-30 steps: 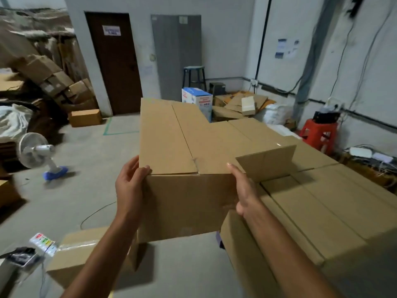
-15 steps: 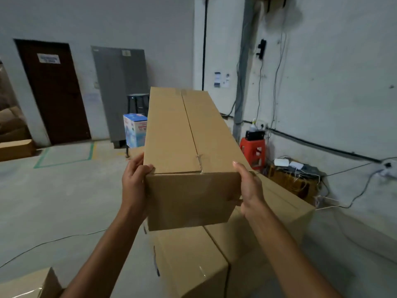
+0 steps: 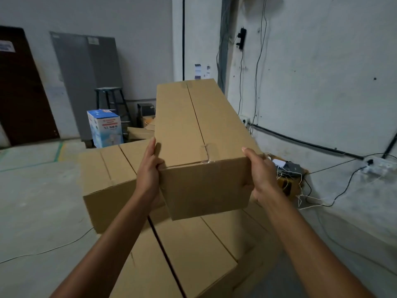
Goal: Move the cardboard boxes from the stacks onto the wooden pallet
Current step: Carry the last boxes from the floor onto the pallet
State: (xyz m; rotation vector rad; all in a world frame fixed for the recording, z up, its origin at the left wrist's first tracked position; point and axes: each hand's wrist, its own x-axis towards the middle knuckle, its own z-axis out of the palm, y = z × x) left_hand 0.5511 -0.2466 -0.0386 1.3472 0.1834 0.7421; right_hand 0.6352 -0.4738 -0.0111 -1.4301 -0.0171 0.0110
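Both hands are on one long cardboard box [image 3: 199, 147], held up just above the other brown boxes [image 3: 193, 254]. The left hand [image 3: 148, 175] grips its near left corner and the right hand [image 3: 262, 177] grips the right side, fingers wrapped on the edges. Grey concrete floor [image 3: 38, 201] all round. Behind there's a white wall [image 3: 322, 82] strung with cables, a dark stool [image 3: 109, 97], a blue-and-white carton [image 3: 105, 127] and a brown door [image 3: 21, 93].

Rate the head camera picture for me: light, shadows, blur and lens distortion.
Head view: dim, even indoor light with no glare; the held box throws a soft shadow onto the stacked boxes below. Head view: wide-angle distortion makes the grey panel lean and stretches the forearms. Head view: the left hand and right hand are fairly sharp; the door sign is too blurred to read.
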